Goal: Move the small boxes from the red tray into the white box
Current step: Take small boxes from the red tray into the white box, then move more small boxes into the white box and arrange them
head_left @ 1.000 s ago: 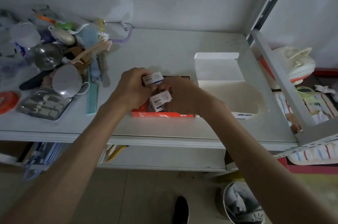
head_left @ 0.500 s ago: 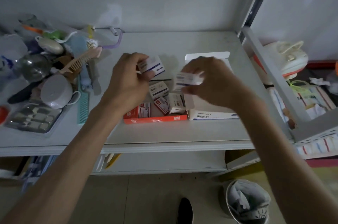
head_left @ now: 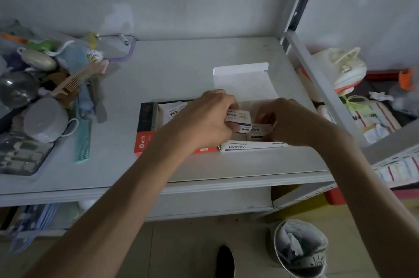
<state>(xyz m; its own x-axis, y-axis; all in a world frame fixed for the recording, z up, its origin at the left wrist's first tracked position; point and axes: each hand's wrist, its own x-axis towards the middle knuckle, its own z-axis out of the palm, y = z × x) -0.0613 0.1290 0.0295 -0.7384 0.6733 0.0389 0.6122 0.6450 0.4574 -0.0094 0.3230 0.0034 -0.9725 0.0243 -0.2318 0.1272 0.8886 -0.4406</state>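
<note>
The red tray (head_left: 144,141) lies on the white shelf, just left of the open white box (head_left: 249,146), whose lid (head_left: 243,81) stands up behind. My left hand (head_left: 204,119) grips a small white box (head_left: 239,118) and holds it over the white box's left part. Inside the white box my right hand (head_left: 288,122) holds another small box (head_left: 258,130) low down. One small box (head_left: 175,111) shows in the tray behind my left hand; the tray's other contents are hidden by my arm.
Clutter fills the shelf's left end: a wooden comb (head_left: 74,79), a teal comb (head_left: 83,139), a grey mug (head_left: 46,120), a manicure set (head_left: 21,156). A metal shelf upright (head_left: 317,78) rises at right. A lined bin (head_left: 299,248) stands on the floor below.
Both hands moved right and down from above the tray to the white box. The right hand's box now sits inside it; the left hand's box is now over it.
</note>
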